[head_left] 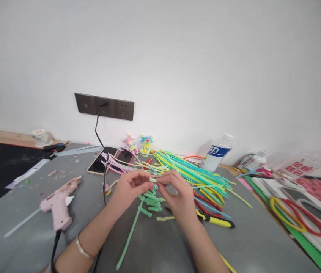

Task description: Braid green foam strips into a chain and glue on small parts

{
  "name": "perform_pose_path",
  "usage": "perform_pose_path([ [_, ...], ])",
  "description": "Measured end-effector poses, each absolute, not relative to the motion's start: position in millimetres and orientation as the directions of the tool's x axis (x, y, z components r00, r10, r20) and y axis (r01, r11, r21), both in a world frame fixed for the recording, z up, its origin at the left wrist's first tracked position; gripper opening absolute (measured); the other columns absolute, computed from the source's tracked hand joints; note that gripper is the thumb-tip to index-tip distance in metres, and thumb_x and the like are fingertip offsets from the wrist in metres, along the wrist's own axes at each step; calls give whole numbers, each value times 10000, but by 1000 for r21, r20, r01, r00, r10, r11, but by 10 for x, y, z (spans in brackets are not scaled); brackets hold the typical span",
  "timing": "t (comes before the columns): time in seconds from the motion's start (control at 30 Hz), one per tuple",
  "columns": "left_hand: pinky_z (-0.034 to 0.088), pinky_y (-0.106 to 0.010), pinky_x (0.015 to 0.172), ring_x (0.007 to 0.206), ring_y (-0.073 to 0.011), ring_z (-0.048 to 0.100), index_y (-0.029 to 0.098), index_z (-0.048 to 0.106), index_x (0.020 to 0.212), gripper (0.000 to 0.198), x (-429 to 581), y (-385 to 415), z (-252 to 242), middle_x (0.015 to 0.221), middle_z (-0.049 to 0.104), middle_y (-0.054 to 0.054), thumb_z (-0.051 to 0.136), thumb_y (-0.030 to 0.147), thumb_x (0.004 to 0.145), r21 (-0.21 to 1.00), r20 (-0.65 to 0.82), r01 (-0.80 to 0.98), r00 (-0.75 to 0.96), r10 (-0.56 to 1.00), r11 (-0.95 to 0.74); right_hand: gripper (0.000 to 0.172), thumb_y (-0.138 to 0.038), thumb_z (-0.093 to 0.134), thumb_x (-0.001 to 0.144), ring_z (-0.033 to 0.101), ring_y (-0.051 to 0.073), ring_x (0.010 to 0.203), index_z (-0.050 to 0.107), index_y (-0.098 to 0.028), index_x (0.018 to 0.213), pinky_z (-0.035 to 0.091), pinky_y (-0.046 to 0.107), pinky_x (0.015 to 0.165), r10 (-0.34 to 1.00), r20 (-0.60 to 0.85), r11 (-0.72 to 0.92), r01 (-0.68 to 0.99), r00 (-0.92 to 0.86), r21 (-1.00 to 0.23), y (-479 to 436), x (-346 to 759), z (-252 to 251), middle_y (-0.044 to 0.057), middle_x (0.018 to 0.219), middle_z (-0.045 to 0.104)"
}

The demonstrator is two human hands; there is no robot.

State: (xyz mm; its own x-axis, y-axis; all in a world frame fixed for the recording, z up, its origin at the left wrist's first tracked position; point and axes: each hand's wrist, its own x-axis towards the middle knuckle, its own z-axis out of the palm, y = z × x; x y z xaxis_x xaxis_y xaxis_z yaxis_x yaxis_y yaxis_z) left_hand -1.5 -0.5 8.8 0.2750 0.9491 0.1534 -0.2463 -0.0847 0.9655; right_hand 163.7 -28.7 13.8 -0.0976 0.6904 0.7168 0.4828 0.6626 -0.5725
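Note:
My left hand (136,186) and my right hand (178,190) meet over the middle of the grey table, fingertips almost touching. Both pinch a short green pipe cleaner (153,180) between thumb and fingers; most of it is covered by the fingers. Just below them lies a cluster of short, bent green pipe cleaner pieces (153,204). A long, straight green pipe cleaner (129,239) runs from there towards the front. Under my right hand a short yellow-green pipe cleaner (165,218) sticks out.
A pink glue gun (59,206) with a cord lies left. Behind are a phone (99,161) and two small pipe cleaner figures (146,145). To the right are a pipe cleaner pile (197,172), a yellow cutter (217,220), a bottle (217,152) and scissors (287,215).

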Motion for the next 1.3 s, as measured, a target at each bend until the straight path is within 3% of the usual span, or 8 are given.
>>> perform_pose_path([
  [0.23,503,-242,556,632,-159,638,174,697,797,178,-4,-12,35,686,681,-25,787,289,694,970,188,-200,256,948,-139,152,-118,589,879,597,199,768,669,-246,859,470,334,689,609,776,685,600,-163,-412,-290,1662,119,59,831,619],
  [0.47,520,-238,679,730,-151,633,198,677,838,93,-41,-47,27,809,665,-21,721,250,775,928,362,13,206,909,-373,133,-117,585,882,613,200,793,664,-225,880,487,323,690,657,740,685,526,-146,-504,-300,1644,164,61,825,621],
  [0.57,504,-226,671,753,-149,615,193,668,840,79,-44,-29,2,838,649,-23,693,252,796,913,400,1,203,894,-408,107,-139,600,880,623,203,786,665,-224,881,491,325,692,677,724,677,498,-134,-541,-296,1640,161,52,807,647],
  [0.77,462,-213,649,763,-143,572,171,632,814,129,-32,2,-13,795,598,-12,653,298,826,943,331,-63,251,910,-325,58,-167,621,878,624,183,717,642,-214,850,466,311,685,734,671,632,467,-105,-619,-292,1621,120,24,766,672],
  [1.07,346,-205,542,610,-103,430,160,569,739,157,-39,-41,100,671,481,32,602,278,836,915,273,164,417,867,-368,121,-201,535,928,556,182,729,574,-208,814,415,306,682,756,641,595,544,-130,-592,-282,1666,104,25,769,614],
  [1.3,387,-187,464,534,-90,460,162,570,761,200,-30,-56,125,664,508,33,620,344,824,981,177,-7,434,883,-193,132,-217,531,930,543,174,705,558,-207,801,411,290,670,798,596,560,480,-92,-675,-277,1665,107,15,748,593],
])
